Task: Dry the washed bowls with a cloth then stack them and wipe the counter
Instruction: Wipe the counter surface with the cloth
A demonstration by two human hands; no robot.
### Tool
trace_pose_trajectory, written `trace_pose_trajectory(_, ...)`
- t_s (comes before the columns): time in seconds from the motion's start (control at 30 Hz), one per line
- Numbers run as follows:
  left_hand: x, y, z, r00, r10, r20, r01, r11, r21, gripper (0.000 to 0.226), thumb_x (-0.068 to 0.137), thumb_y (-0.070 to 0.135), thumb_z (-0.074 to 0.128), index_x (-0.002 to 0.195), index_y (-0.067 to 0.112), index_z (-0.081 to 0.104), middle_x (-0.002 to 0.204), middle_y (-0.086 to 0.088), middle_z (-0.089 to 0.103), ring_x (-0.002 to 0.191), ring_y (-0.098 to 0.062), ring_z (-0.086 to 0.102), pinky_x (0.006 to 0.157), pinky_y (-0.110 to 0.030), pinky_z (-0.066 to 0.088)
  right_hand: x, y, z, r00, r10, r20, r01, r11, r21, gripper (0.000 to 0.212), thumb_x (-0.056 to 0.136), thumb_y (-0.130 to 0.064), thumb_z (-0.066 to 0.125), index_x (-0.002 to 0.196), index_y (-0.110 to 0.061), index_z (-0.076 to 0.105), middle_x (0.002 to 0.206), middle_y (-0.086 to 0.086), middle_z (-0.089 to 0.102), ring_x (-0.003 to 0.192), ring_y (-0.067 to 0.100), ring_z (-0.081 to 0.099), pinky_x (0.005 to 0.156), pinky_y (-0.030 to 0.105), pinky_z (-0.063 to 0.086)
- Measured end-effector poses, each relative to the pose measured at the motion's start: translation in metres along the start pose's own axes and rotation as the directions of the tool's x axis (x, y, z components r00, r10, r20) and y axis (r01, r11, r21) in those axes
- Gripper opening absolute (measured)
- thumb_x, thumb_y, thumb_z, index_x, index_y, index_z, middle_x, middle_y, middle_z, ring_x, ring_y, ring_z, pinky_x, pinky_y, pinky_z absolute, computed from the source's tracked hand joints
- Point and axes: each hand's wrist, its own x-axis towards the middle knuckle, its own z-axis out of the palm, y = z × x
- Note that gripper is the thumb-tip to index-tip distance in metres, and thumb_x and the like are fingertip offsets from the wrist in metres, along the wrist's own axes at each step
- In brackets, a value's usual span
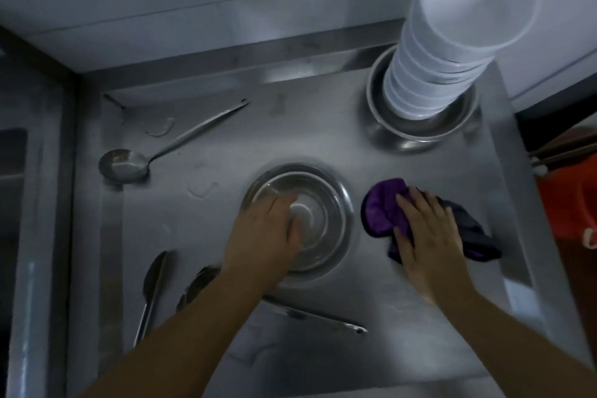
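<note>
On the steel worktop point(307, 126), the job looks partly done: a tall stack of white bowls point(452, 52) already stands at the back right inside a steel bowl point(420, 132), leaning toward the camera as the wide lens shows it. One more steel bowl point(310, 213) sits mouth up near the middle, and the left hand point(268, 233) reaches over its near rim; whether its fingers grip the rim I cannot tell. Just right of it, the right hand point(426, 236) lies flat, fingers straight, pressing the purple cloth point(384, 210) onto the worktop. I judge this bowl to be still undried and unstacked, and the wiping barely begun, since water rings show at the left. The crumpled cloth runs its long axis from upper left to lower right. A ladle point(129, 165) and other utensils lie around
</note>
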Motion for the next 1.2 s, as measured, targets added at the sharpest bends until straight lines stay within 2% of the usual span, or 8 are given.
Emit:
trace_pose_trajectory(0.07, 0.017, 0.017, 0.005, 0.998, -0.040, 0.048, 0.039, 0.999, 0.010, 0.042, 0.105, 0.031, 0.055, 0.144, 0.017, 0.060, 0.135, -0.010, 0.067, 0.121, -0.030, 0.063, 0.104, -0.044, 0.050, -0.029, 0.018, -0.004, 0.999, 0.043, 0.008, -0.043, 0.999, -0.010, 0.057, 0.108, -0.040, 0.035, 0.162, -0.025, 0.036, 0.170, 0.005, 0.035, 0.157, 0.034, 0.030, 0.129, 0.053, 0.017)
trace_pose_trajectory(0.2, 0.055, 0.072, 0.017, 0.978, -0.196, 0.064, 0.206, 0.915, -0.346, 0.031, 0.104, 0.031, 0.059, 0.134, 0.028, 0.064, 0.111, 0.003, 0.074, 0.100, -0.017, 0.070, 0.091, -0.030, 0.053, -0.084, 0.040, -0.007, 0.997, 0.050, 0.055, -0.049, 0.999, -0.011, 0.057, 0.110, -0.048, 0.024, 0.166, -0.036, 0.024, 0.175, -0.006, 0.021, 0.161, 0.030, 0.023, 0.128, 0.054, 0.017)
trace_pose_trajectory(0.33, 0.112, 0.125, 0.026, 0.901, -0.379, 0.211, 0.394, 0.512, -0.763, 0.026, 0.104, 0.020, 0.059, 0.129, 0.015, 0.064, 0.086, -0.001, 0.070, 0.069, -0.010, 0.069, 0.074, -0.021, 0.061, -0.118, 0.049, -0.007, 0.997, -0.017, 0.081, 0.019, 0.999, -0.030, 0.058, 0.112, -0.048, 0.021, 0.168, -0.037, 0.016, 0.177, -0.007, 0.016, 0.162, 0.029, 0.021, 0.126, 0.056, 0.020)
trace_pose_trajectory(0.43, 0.146, 0.142, 0.030, 0.874, -0.397, 0.280, 0.431, 0.367, -0.825, 0.013, 0.105, 0.016, 0.053, 0.113, 0.013, 0.062, 0.107, -0.010, 0.069, 0.094, -0.022, 0.070, 0.097, -0.043, 0.062, -0.111, 0.049, -0.008, 0.994, -0.051, 0.097, 0.056, 0.997, -0.052, 0.058, 0.112, -0.044, 0.027, 0.168, -0.035, 0.017, 0.176, -0.005, 0.019, 0.162, 0.031, 0.022, 0.126, 0.056, 0.021)
trace_pose_trajectory(0.63, 0.164, 0.156, 0.038, 0.853, -0.425, 0.304, 0.405, 0.169, -0.899, 0.007, 0.106, 0.010, 0.056, 0.109, 0.006, 0.061, 0.105, -0.010, 0.069, 0.090, -0.020, 0.071, 0.078, -0.027, 0.065, -0.032, 0.049, -0.020, 0.998, -0.053, 0.045, 0.056, 0.997, -0.056, 0.063, 0.103, -0.037, 0.047, 0.164, -0.029, 0.034, 0.172, 0.000, 0.031, 0.159, 0.032, 0.028, 0.128, 0.058, 0.022)
trace_pose_trajectory(0.77, 0.169, 0.165, 0.030, 0.819, -0.453, 0.354, 0.392, -0.009, -0.920, 0.012, 0.104, 0.003, 0.061, 0.091, 0.004, 0.061, 0.097, -0.014, 0.071, 0.082, -0.021, 0.072, 0.070, -0.032, 0.067, 0.016, 0.048, -0.024, 0.999, -0.053, -0.001, 0.053, 0.999, 0.004, 0.061, 0.102, -0.033, 0.057, 0.161, -0.029, 0.043, 0.171, -0.001, 0.035, 0.159, 0.030, 0.028, 0.129, 0.056, 0.020)
trace_pose_trajectory(1.1, 0.161, 0.148, 0.014, 0.800, -0.532, 0.277, 0.342, 0.025, -0.939, 0.020, 0.101, -0.011, 0.052, 0.085, -0.001, 0.058, 0.088, -0.018, 0.066, 0.071, -0.023, 0.073, 0.053, -0.028, 0.062, 0.020, 0.048, -0.019, 0.995, -0.086, -0.056, 0.085, 0.996, -0.026, 0.063, 0.103, -0.034, 0.057, 0.163, -0.030, 0.037, 0.172, -0.002, 0.032, 0.161, 0.027, 0.024, 0.130, 0.054, 0.018)
trace_pose_trajectory(1.2, 0.154, 0.127, 0.008, 0.783, -0.574, 0.238, 0.338, 0.071, -0.939, 0.007, 0.102, -0.010, 0.053, 0.105, -0.004, 0.055, 0.096, -0.021, 0.065, 0.076, -0.025, 0.072, 0.053, -0.030, 0.063, 0.020, 0.049, -0.018, 0.992, -0.089, -0.085, 0.086, 0.996, -0.035, 0.066, 0.102, -0.031, 0.064, 0.163, -0.029, 0.037, 0.172, -0.001, 0.032, 0.160, 0.028, 0.025, 0.130, 0.056, 0.019)
